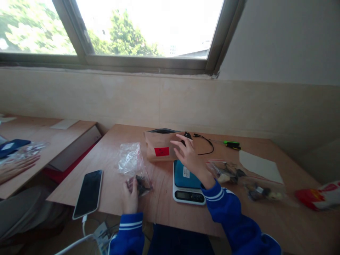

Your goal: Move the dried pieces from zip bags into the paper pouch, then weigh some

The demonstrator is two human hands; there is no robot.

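Observation:
My left hand (130, 195) is closed on the near end of a clear zip bag (144, 184) that has dark pieces inside. Just beyond it lies another clear plastic bag (129, 158), which looks flat and partly overlaps the first. My right hand (190, 156) is raised with fingers apart and nothing visible in them, in front of the right side of a brown paper pouch (159, 141) with a red label. Below that hand sits a white digital scale (190, 196) with a teal top (180, 175). Its display is too dark to read.
To the right lie zip bags of mixed pieces (262, 191), white paper (261, 166), a red-and-white packet (318, 196) and screwdrivers (232, 144). A black cable (212, 147) lies behind. A phone (88, 193) overhangs the front-left edge. Another person's hand (20, 166) rests on the left table.

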